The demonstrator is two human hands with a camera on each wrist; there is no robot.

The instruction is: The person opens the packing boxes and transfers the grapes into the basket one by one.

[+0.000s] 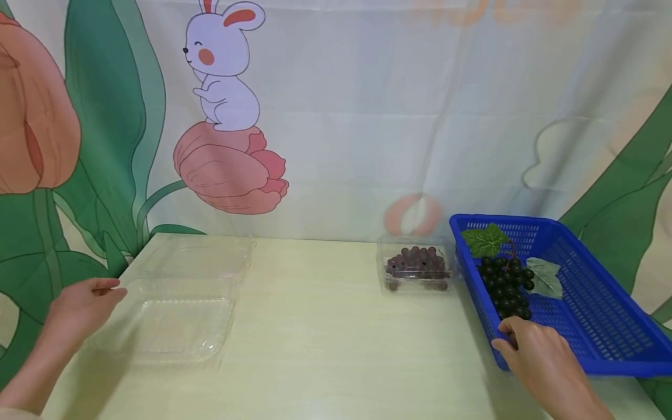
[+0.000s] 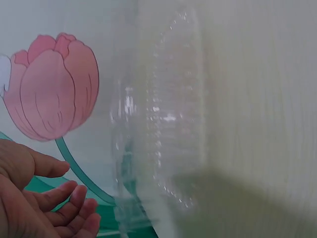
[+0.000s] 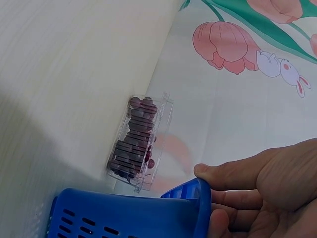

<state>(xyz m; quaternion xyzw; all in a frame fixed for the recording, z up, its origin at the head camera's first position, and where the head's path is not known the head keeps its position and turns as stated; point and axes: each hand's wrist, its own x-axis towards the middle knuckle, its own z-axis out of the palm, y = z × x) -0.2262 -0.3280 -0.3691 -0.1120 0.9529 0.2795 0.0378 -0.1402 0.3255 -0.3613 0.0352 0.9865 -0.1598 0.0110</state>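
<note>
At the table's left side lies a clear plastic clamshell container, its lid folded back. My left hand hovers at its left edge, fingers loosely bent with nothing between them; the left wrist view shows the same hand beside the clear plastic. On the right, my right hand grips the near-left rim of a blue slotted basket. The thumb and fingers stand at that rim in the right wrist view. Inside the basket lies a bunch of dark grapes with two leaves.
A closed clear box of reddish-purple grapes stands at the back, just left of the basket. The pale table spreads between the containers. Behind it hangs a cloth printed with tulips and a rabbit.
</note>
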